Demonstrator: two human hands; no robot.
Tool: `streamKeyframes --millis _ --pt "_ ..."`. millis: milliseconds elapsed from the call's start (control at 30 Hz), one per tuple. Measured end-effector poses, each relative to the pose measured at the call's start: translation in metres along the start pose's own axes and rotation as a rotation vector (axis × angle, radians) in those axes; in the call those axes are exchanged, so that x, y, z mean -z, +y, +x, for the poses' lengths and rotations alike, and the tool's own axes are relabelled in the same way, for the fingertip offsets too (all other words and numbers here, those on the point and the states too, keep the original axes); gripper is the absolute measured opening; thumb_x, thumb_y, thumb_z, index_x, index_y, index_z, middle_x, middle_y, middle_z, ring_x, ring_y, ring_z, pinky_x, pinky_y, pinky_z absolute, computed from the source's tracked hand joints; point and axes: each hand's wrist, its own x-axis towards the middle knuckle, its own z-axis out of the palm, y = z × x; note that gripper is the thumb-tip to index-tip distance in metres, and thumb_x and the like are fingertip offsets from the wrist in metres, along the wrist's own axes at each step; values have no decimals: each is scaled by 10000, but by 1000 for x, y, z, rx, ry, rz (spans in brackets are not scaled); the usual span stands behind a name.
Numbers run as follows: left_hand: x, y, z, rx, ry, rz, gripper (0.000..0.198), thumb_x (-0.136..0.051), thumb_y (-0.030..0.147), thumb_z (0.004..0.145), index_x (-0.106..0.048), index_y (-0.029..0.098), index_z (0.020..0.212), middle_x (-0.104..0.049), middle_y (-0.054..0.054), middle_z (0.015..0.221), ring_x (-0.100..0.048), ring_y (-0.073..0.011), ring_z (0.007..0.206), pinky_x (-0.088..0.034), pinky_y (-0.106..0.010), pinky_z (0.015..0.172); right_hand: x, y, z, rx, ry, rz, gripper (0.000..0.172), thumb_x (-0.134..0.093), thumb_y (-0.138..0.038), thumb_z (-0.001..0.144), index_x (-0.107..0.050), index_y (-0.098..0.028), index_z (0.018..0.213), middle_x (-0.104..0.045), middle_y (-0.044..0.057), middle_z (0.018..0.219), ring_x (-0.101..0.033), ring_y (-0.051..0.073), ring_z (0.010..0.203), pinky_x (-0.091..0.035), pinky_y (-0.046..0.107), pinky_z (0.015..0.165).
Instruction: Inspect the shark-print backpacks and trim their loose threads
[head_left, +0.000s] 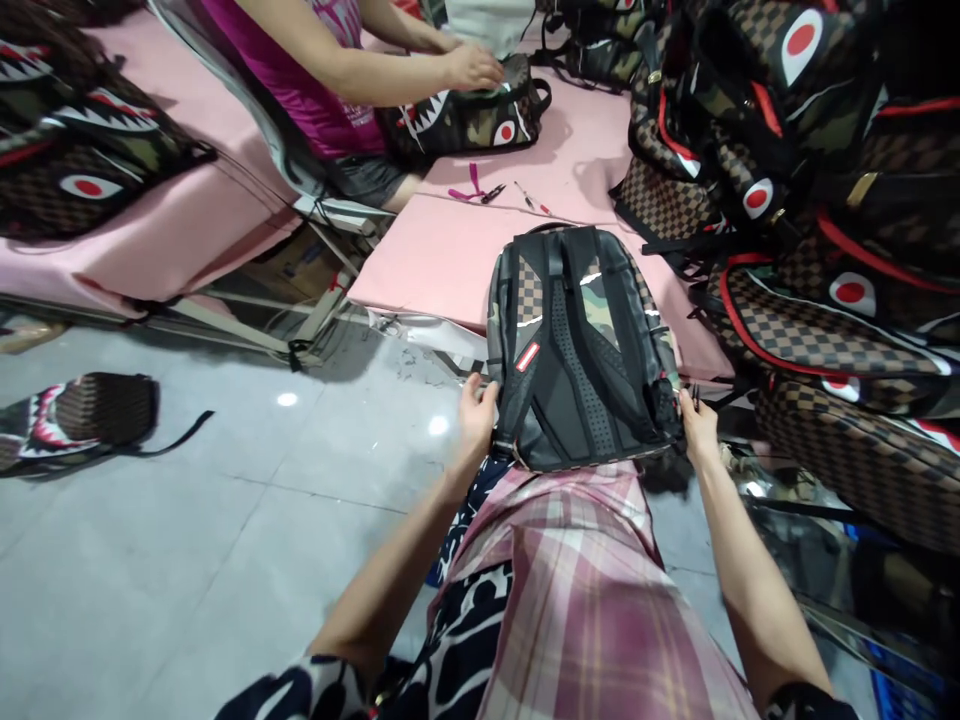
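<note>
A backpack point(559, 405) lies with its strap side up, partly on the pink table and partly over my lap. It has black padded straps, a red label, and checkered and camouflage patches. My left hand point(478, 415) is closed on its lower left side. On the lower right side, my right hand point(699, 425) grips the backpack's edge near a black strap end. A small dark pointed thing shows by the right fingers, too small to name. The backpack hides part of both hands' fingertips.
On the pink table point(435, 255) lie thread snips point(491, 193) with a purple band and a thin red-and-white tool point(532, 200). A co-worker point(330, 75) handles another bag point(480, 118). Backpacks point(847, 290) pile up at right; one bag point(82, 420) lies on the floor.
</note>
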Motion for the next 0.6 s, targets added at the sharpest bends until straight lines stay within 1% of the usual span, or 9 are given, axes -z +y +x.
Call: streamKeyframes --millis 67,133,200,233,333,400,467,533,600 --pt "2 0 -26 -143 24 45 348 -558 271 792 -520 224 1135 -549 -67 1187 -322 -216 1273 -319 -303 1000 0 1 -1 3 -4 7 491 -611 -617 611 -611 -129 669 -577 -2 582 -472 115 544 -368 233 531" --pt "-2 -7 -54 -212 -133 120 330 -650 255 715 -595 217 1038 -567 -81 1167 -357 -255 1250 -324 -319 1004 0 2 -1 6 -5 16 492 -603 -614 623 -622 -129 703 -592 4 618 -481 116 565 -372 233 546" --pt "-13 -18 -71 -130 -278 139 422 -697 215 656 -595 215 1066 -543 -88 1218 -386 -280 1229 -331 -347 1001 0 3 -2 5 -7 18 490 -601 -610 629 -626 -128 713 -592 4 624 -479 117 569 -370 233 549" --pt "-20 -22 -72 -56 -274 111 474 -698 197 649 -572 212 1106 -513 -90 1259 -391 -281 1227 -327 -356 1003 -1 3 -2 5 -9 17 487 -603 -607 628 -625 -127 708 -587 3 616 -474 117 567 -367 234 547" --pt "-41 -20 -46 148 -87 -67 485 -658 175 686 -507 181 1146 -452 -108 1312 -402 -247 1224 -328 -334 993 -3 4 -2 12 -9 13 483 -607 -598 629 -629 -125 720 -586 1 620 -471 118 576 -365 234 556" --pt "-49 -10 -21 214 -3 -160 419 -642 180 706 -504 161 1101 -474 -118 1271 -442 -212 1180 -358 -298 956 -6 5 -2 20 -4 14 485 -596 -597 643 -632 -124 743 -593 4 640 -474 117 587 -370 234 569" --pt "-49 -3 -7 256 8 -188 348 -643 190 707 -523 150 1031 -539 -119 1164 -517 -190 1069 -402 -289 892 -7 7 -3 23 6 16 489 -580 -599 657 -634 -122 753 -596 6 643 -476 117 587 -374 235 573" --pt "-42 -3 -13 314 -94 -187 286 -649 204 699 -549 155 962 -600 -98 1021 -575 -164 910 -435 -293 823 -7 8 -3 21 16 21 497 -567 -598 669 -641 -120 783 -610 14 662 -490 122 594 -384 238 582" --pt "-34 -10 -32 396 -265 -178 254 -696 200 648 -573 156 866 -628 -67 860 -590 -145 769 -451 -294 765 -7 9 -4 17 20 26 508 -570 -586 670 -651 -120 855 -640 33 731 -522 134 632 -401 244 610"
